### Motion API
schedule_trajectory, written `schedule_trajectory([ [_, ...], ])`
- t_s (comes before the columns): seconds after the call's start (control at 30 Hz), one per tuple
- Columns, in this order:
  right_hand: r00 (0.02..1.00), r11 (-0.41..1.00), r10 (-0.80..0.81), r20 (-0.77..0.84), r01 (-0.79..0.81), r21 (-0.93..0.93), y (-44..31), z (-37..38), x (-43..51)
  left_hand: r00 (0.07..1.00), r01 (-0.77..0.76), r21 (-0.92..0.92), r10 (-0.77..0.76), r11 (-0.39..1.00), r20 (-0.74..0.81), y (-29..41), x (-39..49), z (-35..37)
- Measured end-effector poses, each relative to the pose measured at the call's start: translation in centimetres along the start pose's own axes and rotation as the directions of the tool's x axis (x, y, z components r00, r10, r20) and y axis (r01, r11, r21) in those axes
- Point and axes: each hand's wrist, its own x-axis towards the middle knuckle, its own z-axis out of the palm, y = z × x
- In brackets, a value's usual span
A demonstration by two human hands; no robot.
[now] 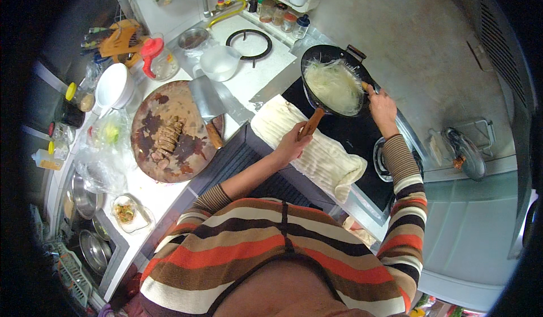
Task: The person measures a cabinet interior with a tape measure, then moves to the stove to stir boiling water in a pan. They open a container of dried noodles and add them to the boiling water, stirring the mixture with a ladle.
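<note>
My left hand (293, 144) grips the wooden handle (313, 121) of a black wok (309, 56) on the stove. Pale, thin shreds of food (333, 85) fill the middle of the wok. At the wok's right rim, my right hand (382, 108) is closed around a utensil with a yellowish handle (365, 86); its working end is hidden among the shreds. A folded cream towel (307, 147) lies along the stove's front edge, just below my left hand.
Left of the stove, a round chopping board (146, 100) bears sliced cooked meat (169, 136) and a cleaver (205, 98), whose handle overhangs the edge. A plastic jug (220, 63) stands behind it. Another burner (382, 160) lies near my right forearm. Spice jars (280, 14) line the back.
</note>
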Motion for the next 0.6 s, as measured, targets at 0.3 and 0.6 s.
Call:
schedule_trajectory([
  [0.3,0.988,0.959,0.113,0.101,-0.135,0.249,4.8,-0.1,-4.5,1.000,0.009,-0.017,-0.008,1.000,0.006,0.0,0.0,0.1],
  [0.6,0.675,0.018,0.106,0.730,-0.735,0.677,4.0,-2.6,-7.6,1.000,-0.011,-0.038,0.012,0.999,0.011,0.1,-0.2,0.2],
])
